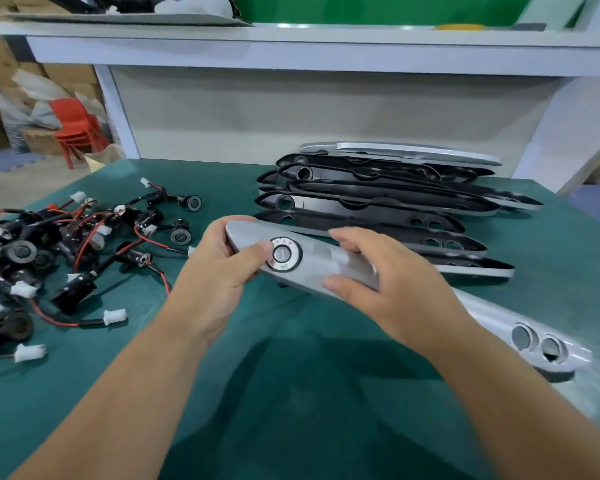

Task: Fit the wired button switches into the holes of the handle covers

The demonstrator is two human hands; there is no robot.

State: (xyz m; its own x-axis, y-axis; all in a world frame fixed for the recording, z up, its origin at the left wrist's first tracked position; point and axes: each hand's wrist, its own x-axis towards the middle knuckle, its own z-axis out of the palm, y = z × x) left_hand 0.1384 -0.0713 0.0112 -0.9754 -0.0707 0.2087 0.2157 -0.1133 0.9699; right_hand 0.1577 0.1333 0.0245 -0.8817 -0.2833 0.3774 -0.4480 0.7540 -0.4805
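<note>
Silver handle cover, long, face up, switch seated by left grip; 2 holes empty past right grip. Loose wired switches heaped left; cover stack behind.

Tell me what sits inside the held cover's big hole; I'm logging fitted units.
A round switch marked ON and OFF fills it, left hand thumb beside it. Its wires are hidden behind the silver cover.

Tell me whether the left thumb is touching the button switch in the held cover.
Touching: the head view shows the left thumb tip overlapping the button switch ring.
</note>
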